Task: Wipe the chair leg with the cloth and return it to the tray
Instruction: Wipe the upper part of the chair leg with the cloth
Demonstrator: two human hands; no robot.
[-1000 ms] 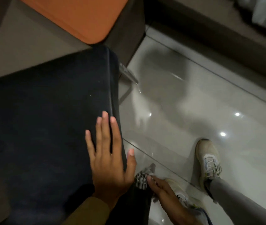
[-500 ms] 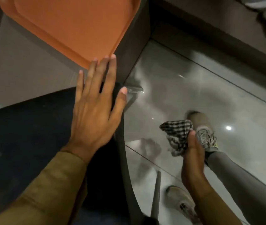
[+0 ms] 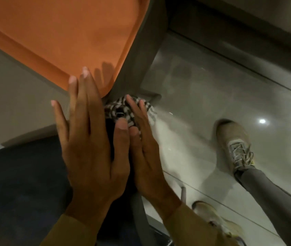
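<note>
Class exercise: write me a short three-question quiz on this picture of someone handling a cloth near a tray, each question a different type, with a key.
1. True or false: the checked cloth already lies inside the orange tray.
2. Which hand holds the cloth? A) left hand B) right hand
3. Fill in: the left fingertips overlap the tray's ____.

Key: 1 false, it is at the table corner just below the tray; 2 B; 3 rim.

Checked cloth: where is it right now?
Head view, centre: the checked cloth is bunched under the right hand, just below the orange tray corner at the table edge, beside the left hand.
</note>
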